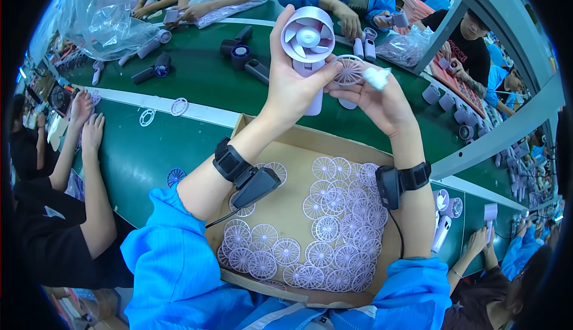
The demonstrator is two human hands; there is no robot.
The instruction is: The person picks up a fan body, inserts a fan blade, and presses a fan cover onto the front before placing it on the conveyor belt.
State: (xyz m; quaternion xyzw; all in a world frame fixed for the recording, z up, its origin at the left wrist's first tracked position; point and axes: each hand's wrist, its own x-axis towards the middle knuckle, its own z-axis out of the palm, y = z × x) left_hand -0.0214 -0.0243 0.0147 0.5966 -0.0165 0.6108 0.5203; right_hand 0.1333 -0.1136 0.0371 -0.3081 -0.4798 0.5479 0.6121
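Note:
My left hand [287, 94] is closed around a lavender handheld fan [308, 37], held upright above the far side of the box. Its round front faces me with the blades uncovered. Just to the right, a round spoked fan grille [348, 71] is held in my right hand [385, 106], close to the fan's lower rim. A fluffy white wad [377, 78] also rests at the fingers of that hand. Below my forearms lies a shallow cardboard box [286, 156] with many loose lavender grilles [327, 228] spread and stacked inside.
Beyond the box runs a green conveyor belt [197, 61] carrying dark fan parts [242, 55] and lavender ones. A grey metal frame [507, 133] stands at the right. Co-workers sit on both sides and across. Two pale rings [179, 107] and a blue grille [176, 177] lie left.

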